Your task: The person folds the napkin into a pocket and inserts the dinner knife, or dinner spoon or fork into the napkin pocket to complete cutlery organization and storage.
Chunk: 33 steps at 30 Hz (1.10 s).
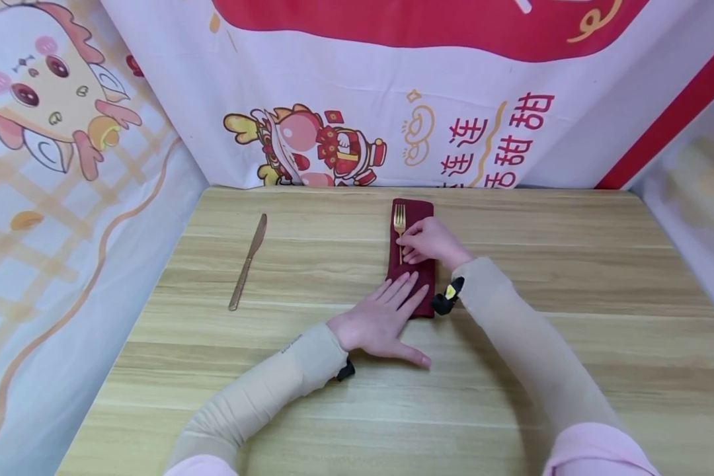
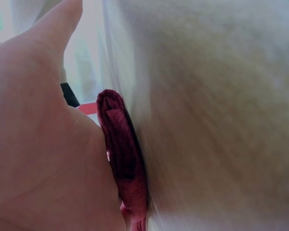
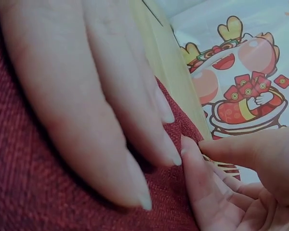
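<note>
On the table lies a folded dark red napkin [image 1: 419,210], long side running away from me. A gold fork [image 1: 399,217] rests on its far part, tines pointing away. My right hand [image 1: 431,240] pinches the fork's handle between thumb and fingertips; in the right wrist view the hand [image 3: 250,168] covers most of the fork. My left hand [image 1: 381,325] lies flat with fingers spread, fingertips on the napkin's near part and thumb out over the table. The left wrist view shows the layered end of the napkin [image 2: 123,144] beside the palm [image 2: 43,144].
A rose-gold knife [image 1: 248,261] lies on the wooden table [image 1: 309,251] to the left, its blade pointing away. Behind the far edge hangs a printed white and red cloth [image 1: 357,73]; another patterned cloth [image 1: 65,218] hangs on the left.
</note>
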Available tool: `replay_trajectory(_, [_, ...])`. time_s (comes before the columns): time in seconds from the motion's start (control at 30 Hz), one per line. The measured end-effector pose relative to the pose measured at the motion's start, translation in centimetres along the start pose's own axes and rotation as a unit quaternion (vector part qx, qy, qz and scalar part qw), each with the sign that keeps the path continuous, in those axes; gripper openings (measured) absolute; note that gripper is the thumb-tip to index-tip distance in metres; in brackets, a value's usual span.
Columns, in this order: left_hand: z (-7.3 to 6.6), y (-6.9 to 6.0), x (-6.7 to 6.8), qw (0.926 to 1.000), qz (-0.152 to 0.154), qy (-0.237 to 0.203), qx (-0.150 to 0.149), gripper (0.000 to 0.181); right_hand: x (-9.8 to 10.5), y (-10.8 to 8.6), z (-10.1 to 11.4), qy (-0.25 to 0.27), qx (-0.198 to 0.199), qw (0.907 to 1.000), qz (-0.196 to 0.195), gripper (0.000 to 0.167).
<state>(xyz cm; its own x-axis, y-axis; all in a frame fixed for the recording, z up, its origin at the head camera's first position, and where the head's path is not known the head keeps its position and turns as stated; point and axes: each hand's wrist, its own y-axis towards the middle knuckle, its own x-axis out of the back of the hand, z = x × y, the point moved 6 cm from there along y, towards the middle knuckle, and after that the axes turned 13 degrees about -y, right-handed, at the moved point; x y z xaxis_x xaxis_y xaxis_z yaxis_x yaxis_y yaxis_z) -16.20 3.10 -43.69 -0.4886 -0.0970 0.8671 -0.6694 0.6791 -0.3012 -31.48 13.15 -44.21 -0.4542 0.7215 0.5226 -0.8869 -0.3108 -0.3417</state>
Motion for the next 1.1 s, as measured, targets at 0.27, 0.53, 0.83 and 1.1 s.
replay_trajectory(0.27, [-0.1, -0.2, 0.2, 1.0000, 0.000, -0.004, -0.001, 0.122, 0.0, -0.5, 0.1, -0.036, -0.014, 0.9992, -0.004, 0.024])
replay_trajectory(0.53, [-0.2, -0.3, 0.4, 0.9999, -0.001, -0.009, -0.006, 0.121, 0.1, -0.3, -0.1, -0.049, -0.022, 0.9985, -0.006, 0.023])
replay_trajectory(0.83, [-0.3, -0.2, 0.5, 0.9998, -0.009, -0.008, -0.013, 0.121, 0.3, -0.7, -0.2, -0.037, -0.002, 0.9993, -0.005, 0.025])
replay_trajectory(1.1, [0.2, -0.1, 0.7, 0.9977, -0.008, -0.064, -0.020, 0.117, 1.6, -1.8, 0.1, -0.033, 0.038, 0.9985, -0.022, 0.041])
